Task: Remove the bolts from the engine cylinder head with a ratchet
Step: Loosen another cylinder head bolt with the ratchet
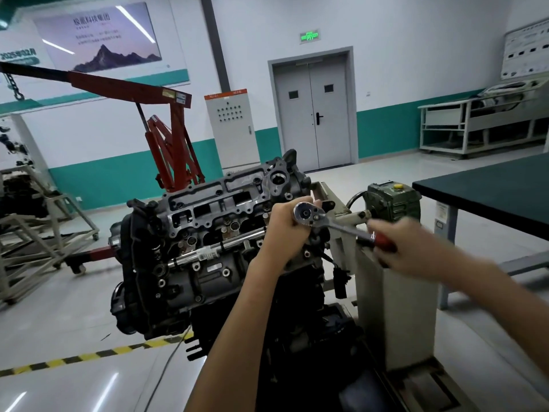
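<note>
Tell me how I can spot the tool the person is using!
Find the big dark engine in the middle of the room. At its right end, the left hand grips under a round shiny head while the right hand holds the red grip: that is the ratchet. The other silver bar lies on the engine, untouched.

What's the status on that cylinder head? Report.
Left hand grips ratchet at drive end; right hand on handle, blurred. Ratchet at cylinder head's right end. No obstruction seen.

left hand (285, 224): bare, sharp outline, knuckles visible
right hand (395, 248): bare, motion-blurred, finger detail unreadable
left forearm (237, 322): bare, uncovered to near frame edge
right forearm (490, 292): bare, uncovered to right frame edge
</note>
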The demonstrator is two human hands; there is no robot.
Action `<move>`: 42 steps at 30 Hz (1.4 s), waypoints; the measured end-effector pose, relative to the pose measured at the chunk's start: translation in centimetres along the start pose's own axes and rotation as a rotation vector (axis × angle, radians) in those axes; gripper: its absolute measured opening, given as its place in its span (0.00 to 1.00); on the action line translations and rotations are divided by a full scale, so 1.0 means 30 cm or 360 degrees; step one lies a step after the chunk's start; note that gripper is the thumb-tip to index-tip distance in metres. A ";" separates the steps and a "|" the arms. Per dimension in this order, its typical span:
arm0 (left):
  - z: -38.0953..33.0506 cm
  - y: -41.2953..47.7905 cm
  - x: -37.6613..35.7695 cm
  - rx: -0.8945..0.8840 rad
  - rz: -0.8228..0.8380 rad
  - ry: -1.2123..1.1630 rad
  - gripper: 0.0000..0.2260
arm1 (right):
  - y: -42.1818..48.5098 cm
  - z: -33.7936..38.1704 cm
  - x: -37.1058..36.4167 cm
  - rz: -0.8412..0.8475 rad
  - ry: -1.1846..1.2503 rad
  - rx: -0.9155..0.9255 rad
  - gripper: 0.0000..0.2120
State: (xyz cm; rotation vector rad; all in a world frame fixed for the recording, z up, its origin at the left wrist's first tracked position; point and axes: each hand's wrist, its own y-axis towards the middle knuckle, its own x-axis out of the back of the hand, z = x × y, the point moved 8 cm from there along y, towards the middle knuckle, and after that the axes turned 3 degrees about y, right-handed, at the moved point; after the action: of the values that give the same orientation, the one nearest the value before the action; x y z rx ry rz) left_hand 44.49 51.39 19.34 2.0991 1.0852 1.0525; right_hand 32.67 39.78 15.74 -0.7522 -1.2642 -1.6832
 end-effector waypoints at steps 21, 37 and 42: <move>0.020 -0.013 0.017 0.0046 -0.0080 -0.0086 0.19 | -0.049 0.066 -0.093 -0.0036 0.0366 -0.0061 0.06; 0.014 -0.041 -0.011 0.0085 -0.0317 -0.0264 0.20 | -0.105 0.272 -0.380 -0.0432 0.1355 -0.0477 0.09; -0.022 -0.029 0.004 -0.0021 0.0060 0.0024 0.19 | -0.074 0.040 -0.145 -0.0145 0.0394 -0.0233 0.05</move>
State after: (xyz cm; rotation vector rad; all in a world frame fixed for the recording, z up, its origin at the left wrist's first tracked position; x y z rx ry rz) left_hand 43.63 52.00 19.10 2.1123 1.0470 1.0924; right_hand 32.51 42.37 11.43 -0.5565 -1.0248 -1.8940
